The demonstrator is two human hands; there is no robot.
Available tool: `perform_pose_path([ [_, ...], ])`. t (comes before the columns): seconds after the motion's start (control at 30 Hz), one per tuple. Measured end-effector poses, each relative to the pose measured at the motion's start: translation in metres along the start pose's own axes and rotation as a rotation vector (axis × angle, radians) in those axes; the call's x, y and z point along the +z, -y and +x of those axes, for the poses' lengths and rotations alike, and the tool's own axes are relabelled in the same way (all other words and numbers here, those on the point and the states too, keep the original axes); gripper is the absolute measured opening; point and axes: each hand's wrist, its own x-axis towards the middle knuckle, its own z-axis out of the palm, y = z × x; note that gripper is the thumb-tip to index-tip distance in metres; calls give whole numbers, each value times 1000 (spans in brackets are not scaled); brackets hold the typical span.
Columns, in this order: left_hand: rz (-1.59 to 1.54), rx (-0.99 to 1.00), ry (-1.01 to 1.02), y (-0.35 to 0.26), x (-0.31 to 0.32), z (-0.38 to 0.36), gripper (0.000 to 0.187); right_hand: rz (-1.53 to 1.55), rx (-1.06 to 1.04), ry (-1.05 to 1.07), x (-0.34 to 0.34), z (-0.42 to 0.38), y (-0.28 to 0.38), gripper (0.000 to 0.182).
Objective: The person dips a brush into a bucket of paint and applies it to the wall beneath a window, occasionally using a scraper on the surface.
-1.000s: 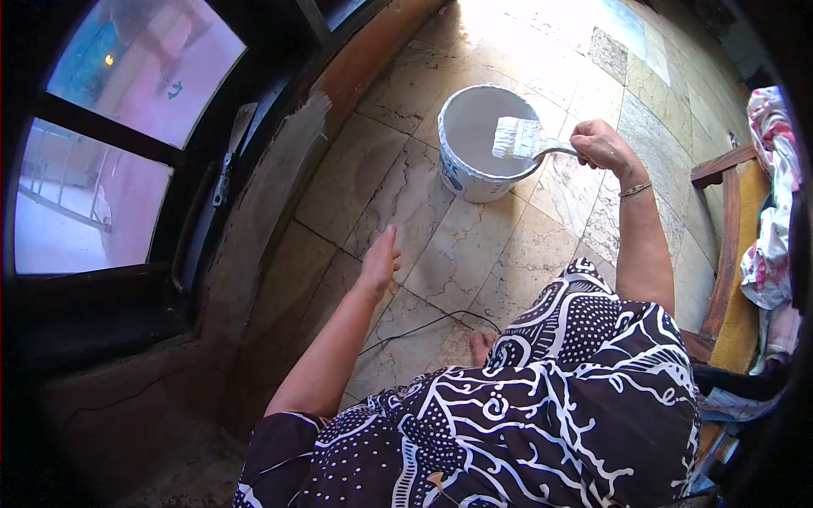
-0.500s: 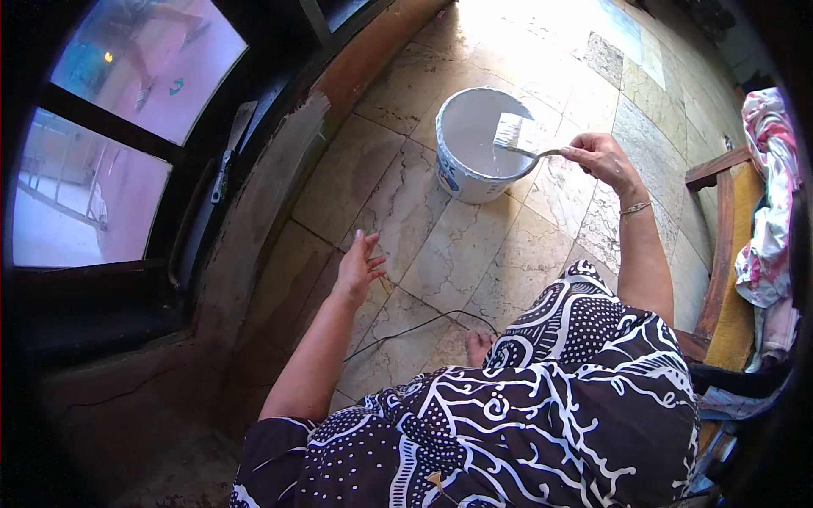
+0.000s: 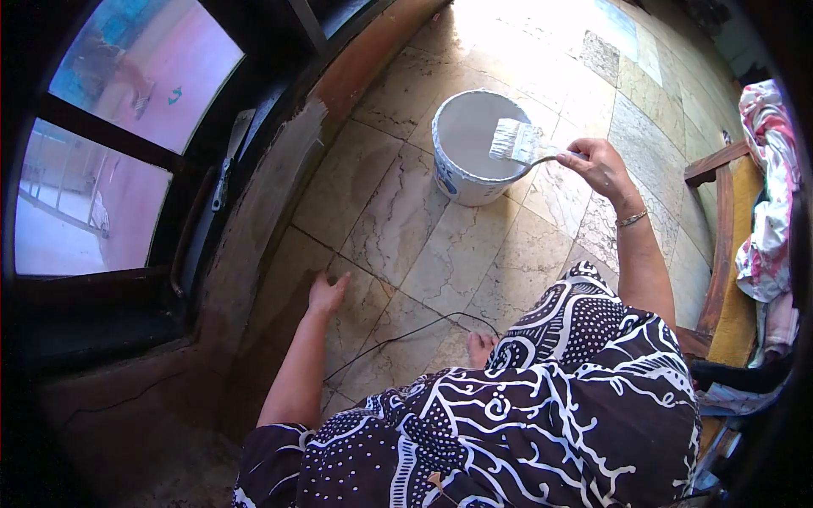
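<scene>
My right hand (image 3: 598, 162) grips the handle of a wide paintbrush (image 3: 517, 141) loaded with white paint. Its bristles hang over the right rim of a white bucket (image 3: 461, 182) of white paint standing on the marble floor. My left hand (image 3: 325, 294) rests open, fingers spread, low on the floor beside the base of the brown wall (image 3: 262, 212). A patch of that wall under the window carries grey-white paint.
A dark-framed window (image 3: 127, 144) with a scraper (image 3: 227, 157) on its sill fills the left. A thin black cable (image 3: 406, 332) crosses the floor near my bare foot (image 3: 480, 345). A wooden chair (image 3: 720, 254) with clothes piled on it stands at the right.
My left hand dropped from mid-air down and to the left, onto the floor by the wall. The brush rose slightly out of the bucket, staying over its rim.
</scene>
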Motion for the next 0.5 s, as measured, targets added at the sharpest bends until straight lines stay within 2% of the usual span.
perform_pose_path([
  [0.27, -39, -112, 44, 9, -4, -3, 96, 119, 5, -11, 3, -1, 7, 37],
  [0.33, -35, -113, 54, 6, -7, -5, 98, 88, -83, -50, 8, 1, 2, 32],
  [0.5, -52, -147, 110, 9, -11, 0, 102, 186, -48, 1, 11, 4, 2, 32],
])
